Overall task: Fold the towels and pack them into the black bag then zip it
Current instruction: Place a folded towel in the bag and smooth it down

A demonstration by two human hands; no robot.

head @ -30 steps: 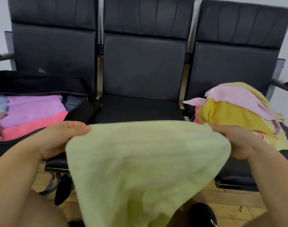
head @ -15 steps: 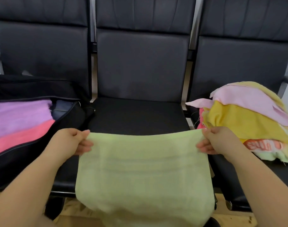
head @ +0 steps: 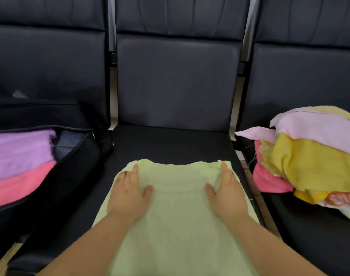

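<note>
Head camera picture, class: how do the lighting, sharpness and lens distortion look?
Head view: soft, even light, no glare; only a faint sheen on the black chair backs. Wide-angle bending tilts the outer chairs. The green towel under the left hand and right hand looks slightly soft, its weave barely resolved.
</note>
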